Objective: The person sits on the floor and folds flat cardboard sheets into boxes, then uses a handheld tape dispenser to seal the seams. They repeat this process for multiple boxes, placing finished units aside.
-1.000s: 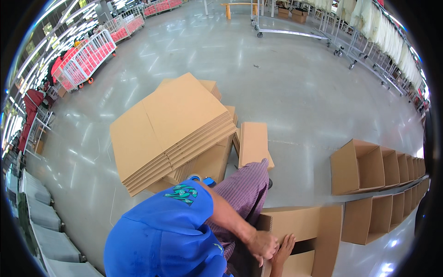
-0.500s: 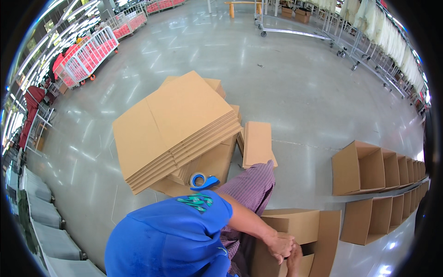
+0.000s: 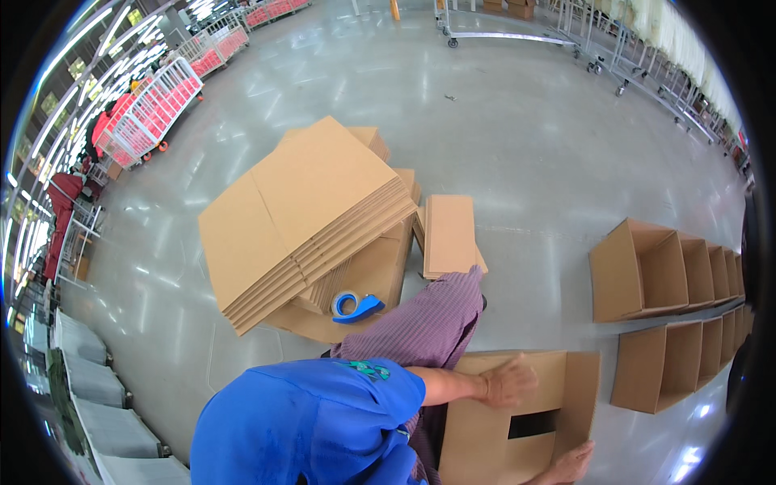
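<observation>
An upright brown cardboard box [image 3: 477, 436] stands before me, with a dark gap between the flaps inside it. My left hand [image 3: 509, 381] is over the far inner side of the box; its fingers are bent and smeared, and I cannot tell whether they grip. At the box's near right wall is my right hand [image 3: 570, 463], its fingers stretched along the cardboard. To the left, a blue tape dispenser [image 3: 360, 310] with a roll of tape lies on cardboard beside my purple-patterned trouser leg [image 3: 420, 319].
A large stack of flat cardboard sheets [image 3: 303, 202] lies ahead on the left, beside a smaller stack [image 3: 449, 234]. Two rows of open boxes [image 3: 634, 275] stand at the right. Wheeled racks [image 3: 517, 36] and white cage trolleys [image 3: 158, 105] stand farther off.
My hands were together over the middle of the box and have come apart. The left moved to the far side, the right to the near right wall. The view has shifted slightly.
</observation>
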Motion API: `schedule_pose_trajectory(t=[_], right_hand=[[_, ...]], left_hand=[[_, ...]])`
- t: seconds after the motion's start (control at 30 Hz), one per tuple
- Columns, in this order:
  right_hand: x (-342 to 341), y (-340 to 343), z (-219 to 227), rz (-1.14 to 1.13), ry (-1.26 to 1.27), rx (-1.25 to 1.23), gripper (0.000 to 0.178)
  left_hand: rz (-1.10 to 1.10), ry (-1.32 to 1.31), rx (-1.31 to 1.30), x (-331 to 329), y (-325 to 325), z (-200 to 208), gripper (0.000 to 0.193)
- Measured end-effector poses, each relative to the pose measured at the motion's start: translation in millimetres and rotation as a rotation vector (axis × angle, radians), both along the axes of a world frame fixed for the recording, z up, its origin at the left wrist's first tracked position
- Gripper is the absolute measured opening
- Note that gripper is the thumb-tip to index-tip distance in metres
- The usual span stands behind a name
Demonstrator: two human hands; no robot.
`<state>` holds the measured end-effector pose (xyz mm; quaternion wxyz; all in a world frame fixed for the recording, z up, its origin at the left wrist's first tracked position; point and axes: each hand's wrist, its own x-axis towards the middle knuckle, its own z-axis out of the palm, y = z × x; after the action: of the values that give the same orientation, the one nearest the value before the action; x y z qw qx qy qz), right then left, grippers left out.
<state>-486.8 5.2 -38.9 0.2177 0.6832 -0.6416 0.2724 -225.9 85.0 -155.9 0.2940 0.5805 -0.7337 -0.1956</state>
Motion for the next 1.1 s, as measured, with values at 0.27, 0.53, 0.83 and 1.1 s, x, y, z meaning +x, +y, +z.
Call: schedule_pose_trajectory(t=[0.27,0.53,0.83,1.1], right_hand=[[26,100,-10,-0.068,-0.007,-0.148,0.039],[70,206,-102,0.077,-0.263,0.483,0.037],[12,206,-99,-0.285,-0.286,0.361,0.039],[-57,201,-153,-0.645,-0.718,0.513,0.049]], left_hand=[[0.402,0.814,0.435,22,-9,8,0.053],[0.296,0.821,0.539,50,-22,9,0.076],[0.219,0.130,0.582,51,1,8,0.050],[0.187,0.111,0.792,51,5,-12,0.043]])
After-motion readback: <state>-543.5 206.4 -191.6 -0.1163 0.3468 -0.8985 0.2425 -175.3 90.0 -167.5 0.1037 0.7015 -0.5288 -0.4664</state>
